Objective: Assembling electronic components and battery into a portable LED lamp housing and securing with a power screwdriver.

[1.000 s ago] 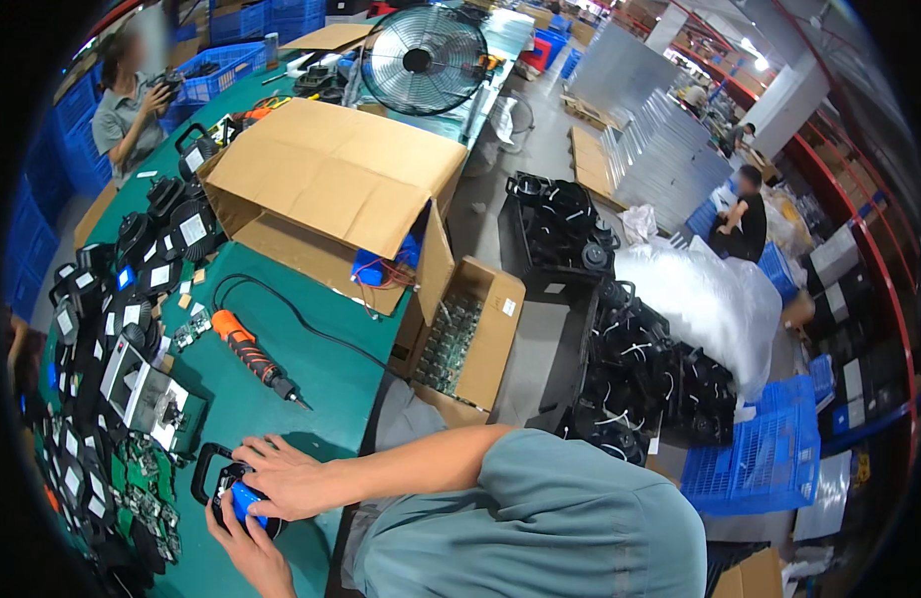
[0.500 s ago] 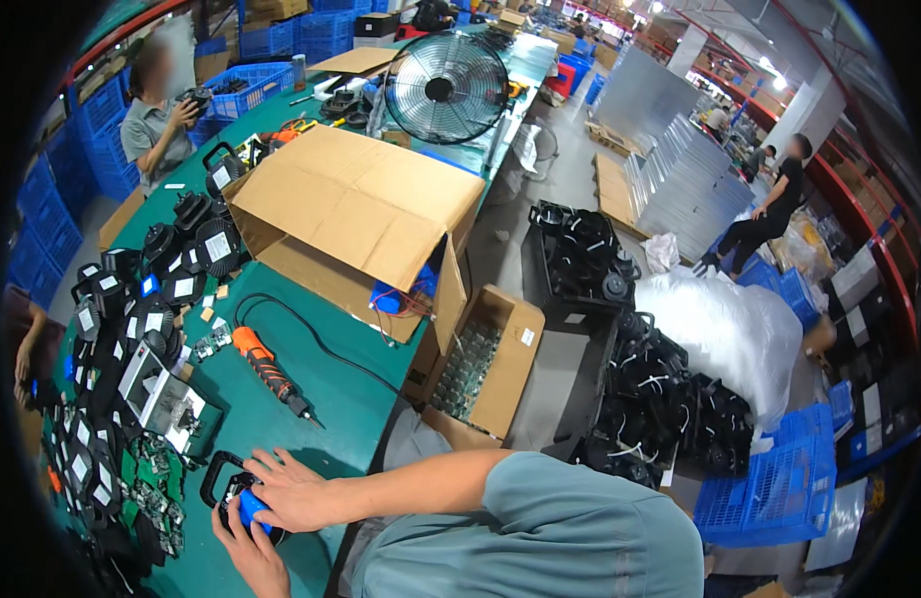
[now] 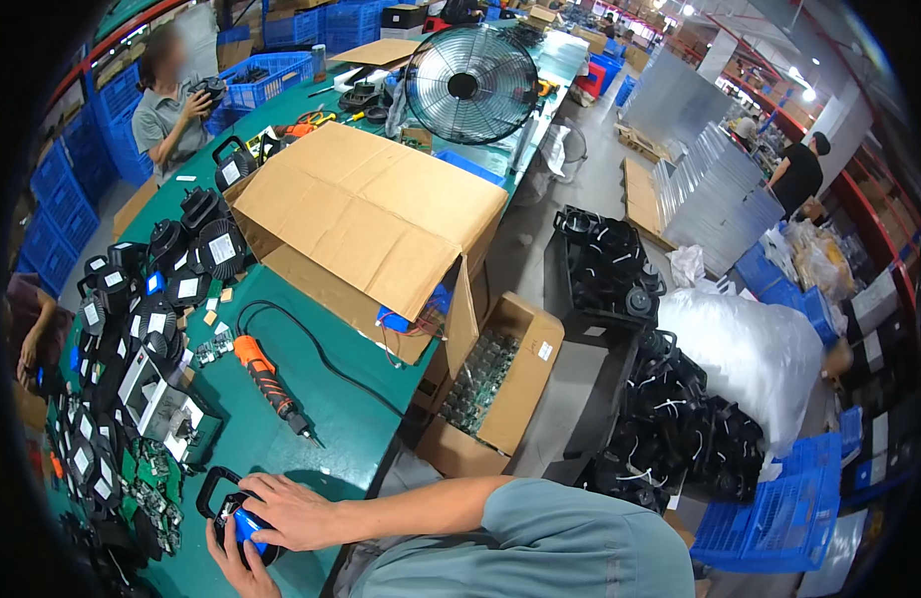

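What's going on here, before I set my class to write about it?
A person at a green table has both hands on a black unit with a loop handle: the right hand reaches over it and the left hand is at its near side, with a blue block showing between them. A screwdriver lies on the table, held by nobody. More black parts are heaped to the left. Across the table, a co-worker holds something dark.

Grey flr [image 3: 605, 189], white pillar [image 3: 847, 120], red racking [image 3: 884, 217] R, ceiling lts [image 3: 808, 95] on.
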The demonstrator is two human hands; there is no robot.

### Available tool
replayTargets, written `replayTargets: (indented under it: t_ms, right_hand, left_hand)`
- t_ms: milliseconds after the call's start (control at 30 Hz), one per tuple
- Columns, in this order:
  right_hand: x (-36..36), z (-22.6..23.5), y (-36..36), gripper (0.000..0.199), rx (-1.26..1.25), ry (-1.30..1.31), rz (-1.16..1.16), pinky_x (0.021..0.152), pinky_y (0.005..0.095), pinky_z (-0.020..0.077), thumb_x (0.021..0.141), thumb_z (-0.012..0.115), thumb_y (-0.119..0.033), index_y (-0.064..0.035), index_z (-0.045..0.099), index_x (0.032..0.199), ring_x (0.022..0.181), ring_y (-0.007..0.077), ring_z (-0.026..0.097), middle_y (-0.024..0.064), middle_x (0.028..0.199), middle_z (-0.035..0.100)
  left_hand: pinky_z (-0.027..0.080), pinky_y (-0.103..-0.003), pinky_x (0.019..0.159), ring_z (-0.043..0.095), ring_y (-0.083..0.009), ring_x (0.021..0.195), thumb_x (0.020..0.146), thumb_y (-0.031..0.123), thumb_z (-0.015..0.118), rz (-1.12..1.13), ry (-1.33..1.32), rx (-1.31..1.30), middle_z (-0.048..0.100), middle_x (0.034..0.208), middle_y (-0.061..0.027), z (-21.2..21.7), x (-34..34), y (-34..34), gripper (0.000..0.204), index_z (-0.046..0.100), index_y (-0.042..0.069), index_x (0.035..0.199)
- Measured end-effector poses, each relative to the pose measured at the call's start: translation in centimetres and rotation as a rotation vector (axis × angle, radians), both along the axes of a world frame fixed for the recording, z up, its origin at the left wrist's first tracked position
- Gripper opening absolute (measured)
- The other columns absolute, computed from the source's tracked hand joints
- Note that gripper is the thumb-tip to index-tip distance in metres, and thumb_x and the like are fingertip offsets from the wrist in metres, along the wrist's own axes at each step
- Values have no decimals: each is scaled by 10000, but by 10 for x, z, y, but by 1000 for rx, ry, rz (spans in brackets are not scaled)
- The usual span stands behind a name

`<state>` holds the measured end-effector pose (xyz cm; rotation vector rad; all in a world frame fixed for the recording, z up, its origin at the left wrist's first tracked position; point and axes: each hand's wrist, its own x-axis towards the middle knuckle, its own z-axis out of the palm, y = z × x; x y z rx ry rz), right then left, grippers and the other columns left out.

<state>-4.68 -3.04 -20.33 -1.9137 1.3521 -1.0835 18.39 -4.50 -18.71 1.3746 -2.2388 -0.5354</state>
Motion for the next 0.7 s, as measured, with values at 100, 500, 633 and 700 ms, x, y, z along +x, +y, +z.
replayTargets:
  t_ms: [100, 500, 633, 700]
  right_hand:
    - [-10, -1, -1, 509, -67, -57, 32, 1149, 527, 430, 969, 732, -316, 61, 606, 1286, 1404, 446, 474, 276, 1470, 492]
    - [-73, -47, -11, 342, -137, -145, -209, 1052, 490, 504, 977, 729, -134, 13, 670, 1280, 1193, 406, 642, 222, 1277, 676]
    - [-85, -60, -15, 352, -124, -75, -253, 1054, 482, 495, 995, 703, -85, 20, 657, 1329, 1201, 404, 625, 215, 1304, 658]
    - [-86, -65, -15, 375, -157, -43, -177, 1068, 494, 485, 975, 714, -66, 17, 657, 1335, 1225, 402, 613, 207, 1318, 650]
  left_hand:
    - [455, -492, 1121, 589, -395, 1350, 940, 484, 808, 13, 47, -181, 539, 1585, -241, 3, -5, -4, 633, 686, 146, 1461]
    - [383, -469, 1221, 497, -402, 1451, 1058, 149, 647, 638, 1, -217, 531, 1558, -218, -73, 78, 43, 547, 487, 31, 1568]
    - [430, -508, 1158, 522, -446, 1354, 1012, 141, 699, 712, -172, -236, 533, 1477, -241, -97, 67, 55, 527, 529, 50, 1502]
    - [440, -508, 1143, 524, -432, 1345, 1011, 169, 697, 739, -228, -218, 530, 1481, -209, -98, 60, 56, 507, 549, 62, 1483]
